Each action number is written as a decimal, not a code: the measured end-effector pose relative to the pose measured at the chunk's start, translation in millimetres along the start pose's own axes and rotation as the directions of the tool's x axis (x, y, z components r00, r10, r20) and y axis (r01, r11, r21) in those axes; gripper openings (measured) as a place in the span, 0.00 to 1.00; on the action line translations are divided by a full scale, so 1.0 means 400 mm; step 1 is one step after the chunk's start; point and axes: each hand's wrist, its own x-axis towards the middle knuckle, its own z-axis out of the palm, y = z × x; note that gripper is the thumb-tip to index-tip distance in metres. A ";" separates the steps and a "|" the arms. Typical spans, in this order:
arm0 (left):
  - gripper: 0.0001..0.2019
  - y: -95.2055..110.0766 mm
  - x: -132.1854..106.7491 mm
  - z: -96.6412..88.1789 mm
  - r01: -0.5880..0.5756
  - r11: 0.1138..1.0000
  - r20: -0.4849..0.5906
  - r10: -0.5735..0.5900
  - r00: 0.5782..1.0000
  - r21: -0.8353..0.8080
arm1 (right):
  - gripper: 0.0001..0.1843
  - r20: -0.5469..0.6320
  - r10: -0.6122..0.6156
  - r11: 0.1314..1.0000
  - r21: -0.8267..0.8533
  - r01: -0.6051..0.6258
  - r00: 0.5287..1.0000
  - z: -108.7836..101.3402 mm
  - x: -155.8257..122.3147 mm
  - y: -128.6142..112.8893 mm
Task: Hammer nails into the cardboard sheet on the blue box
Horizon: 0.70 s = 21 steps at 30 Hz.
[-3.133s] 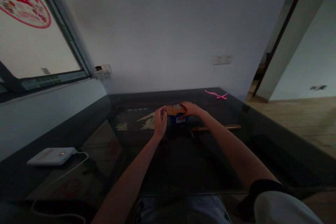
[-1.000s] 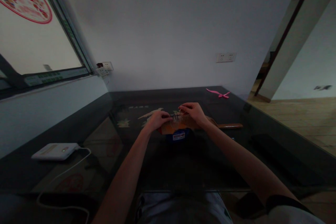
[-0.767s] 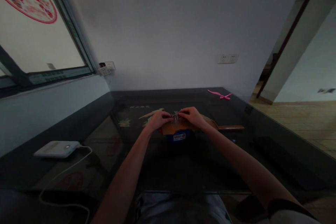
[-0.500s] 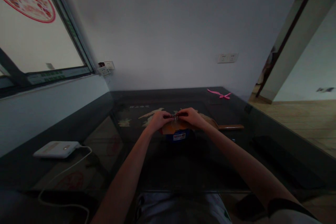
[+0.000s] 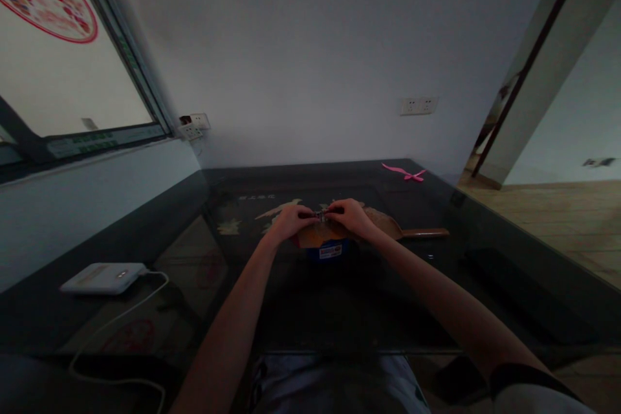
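Close together over the middle of the dark table, both my hands pinch the crimped top edge of an orange and blue packet (image 5: 330, 250). My left hand (image 5: 288, 222) is closed on the left part of that edge, my right hand (image 5: 353, 217) on the right part. A white label shows on the packet's blue lower front. The fingers cover much of its top, and I cannot tell whether it is torn. Behind my right hand lies a brown, rounded flat thing with a wooden handle (image 5: 427, 233), perhaps a fan, partly hidden.
A white power bank (image 5: 104, 278) with a white cable (image 5: 119, 318) lies at the left. Towards the back right is a pink ribbon (image 5: 406, 173). A dark flat object (image 5: 524, 294) rests at the right. The wall stands behind the table (image 5: 291, 317).
Both hands keep their pinch on the packet's top edge, with only a very slight shift of the fingers. The whole view has moved a little.
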 end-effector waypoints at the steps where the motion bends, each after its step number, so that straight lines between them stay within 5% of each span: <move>1: 0.11 0.000 -0.001 -0.003 -0.006 1.000 0.009 0.006 1.000 -0.014 | 0.07 0.000 0.001 1.000 0.007 -0.001 1.000 0.000 -0.001 0.000; 11: 0.10 0.012 0.003 -0.007 0.000 0.999 -0.030 0.001 1.000 0.051 | 0.07 -0.034 0.030 0.995 0.092 -0.027 0.999 0.004 -0.004 0.004; 21: 0.14 -0.008 0.006 0.000 0.009 0.982 -0.044 -0.017 0.999 -0.187 | 0.10 -0.066 0.125 0.953 0.284 -0.102 0.990 -0.001 -0.009 -0.010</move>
